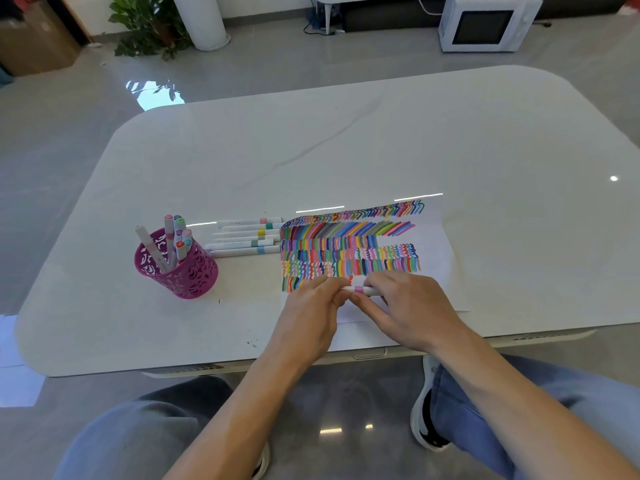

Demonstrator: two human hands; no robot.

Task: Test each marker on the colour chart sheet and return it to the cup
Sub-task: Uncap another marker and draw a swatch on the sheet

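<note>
The left hand point(311, 306) and right hand point(412, 306) meet over the near edge of the colour chart sheet point(437, 261), each grip pinching one end of a level pink-banded marker point(360, 289). They are probably working its cap beside the unfinished bottom row. The purple cup point(187, 271) stands well left on the worktop point(381, 150), with loose markers point(246, 237) lying between it and the sheet, handy for returning.
</note>
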